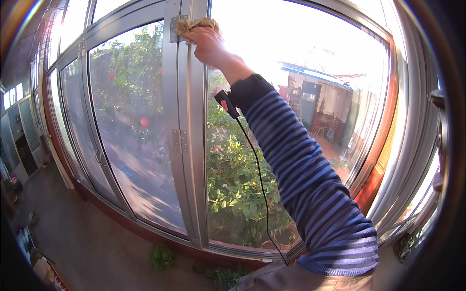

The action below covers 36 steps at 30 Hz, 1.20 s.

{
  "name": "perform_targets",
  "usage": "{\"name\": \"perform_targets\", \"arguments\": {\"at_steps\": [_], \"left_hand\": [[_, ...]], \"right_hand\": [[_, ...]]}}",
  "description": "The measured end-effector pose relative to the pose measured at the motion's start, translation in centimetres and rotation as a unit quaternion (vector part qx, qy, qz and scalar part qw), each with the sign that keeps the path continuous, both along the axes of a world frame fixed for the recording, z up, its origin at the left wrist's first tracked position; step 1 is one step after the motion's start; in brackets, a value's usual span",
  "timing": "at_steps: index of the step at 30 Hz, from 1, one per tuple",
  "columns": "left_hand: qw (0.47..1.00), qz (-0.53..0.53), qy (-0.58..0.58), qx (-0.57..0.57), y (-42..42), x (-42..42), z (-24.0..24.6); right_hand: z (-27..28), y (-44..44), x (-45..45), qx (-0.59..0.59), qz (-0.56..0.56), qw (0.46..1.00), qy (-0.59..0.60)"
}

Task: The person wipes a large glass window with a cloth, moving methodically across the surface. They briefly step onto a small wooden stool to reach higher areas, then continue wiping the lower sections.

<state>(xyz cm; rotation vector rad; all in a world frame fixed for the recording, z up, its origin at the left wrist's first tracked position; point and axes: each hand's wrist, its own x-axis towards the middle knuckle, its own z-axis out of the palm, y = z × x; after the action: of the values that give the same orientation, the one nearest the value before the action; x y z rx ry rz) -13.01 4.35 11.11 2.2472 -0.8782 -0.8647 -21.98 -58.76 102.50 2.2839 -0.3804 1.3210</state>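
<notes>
My right hand (209,45) is raised high and grips a crumpled tan cloth (198,24). The cloth presses against the aluminium window frame (197,83), beside the upper metal hinge (174,29). My arm, in a blue striped sleeve (291,145), reaches up across the right glass pane (247,225). A small black device (226,104) sits at the cuff, its thin black cable (263,182) hanging down to my waist. My left hand is out of view.
A hinged glass panel (134,109) with a handle (99,158) stands to the left. Potted greenery (162,256) sits on the floor below the window. Light curtains (404,145) hang at the right. Plants and a building show through the glass.
</notes>
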Motion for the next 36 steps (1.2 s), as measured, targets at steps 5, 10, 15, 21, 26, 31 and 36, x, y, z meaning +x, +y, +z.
{"name": "perform_targets", "arguments": {"at_steps": [5, 10, 15, 21, 26, 31, 36], "left_hand": [[1.0, 0.02, -0.002, -0.011, 1.9, -0.1, 0.8], [0.999, 0.024, -0.008, -0.043, 0.6, 1.6, 2.3], [0.996, 0.018, -0.016, -0.092, -3.5, 3.7, 6.5], [0.994, -0.025, -0.085, -0.057, -10.3, 4.0, 14.0], [0.986, -0.035, -0.05, -0.158, -13.0, 2.5, 18.3], [0.986, -0.023, -0.008, -0.167, -15.4, 2.0, 22.5], [0.972, 0.018, 0.073, -0.223, -17.2, 0.7, 26.9]], "right_hand": [[-12.3, 3.8, -5.3, 0.324, 0.273, 0.904, -0.052], [-21.8, 8.0, -10.9, 0.345, 0.349, 0.871, -0.041], [-24.4, 10.6, -13.5, 0.652, 0.551, 0.473, -0.219], [-28.8, 12.0, -14.4, 0.664, 0.611, 0.359, -0.24], [-34.7, 13.2, -14.2, 0.713, 0.585, 0.296, -0.248], [-40.0, 15.4, -12.9, 0.764, 0.572, 0.189, -0.232], [-44.4, 18.6, -11.4, 0.81, 0.541, 0.073, -0.215]]}}
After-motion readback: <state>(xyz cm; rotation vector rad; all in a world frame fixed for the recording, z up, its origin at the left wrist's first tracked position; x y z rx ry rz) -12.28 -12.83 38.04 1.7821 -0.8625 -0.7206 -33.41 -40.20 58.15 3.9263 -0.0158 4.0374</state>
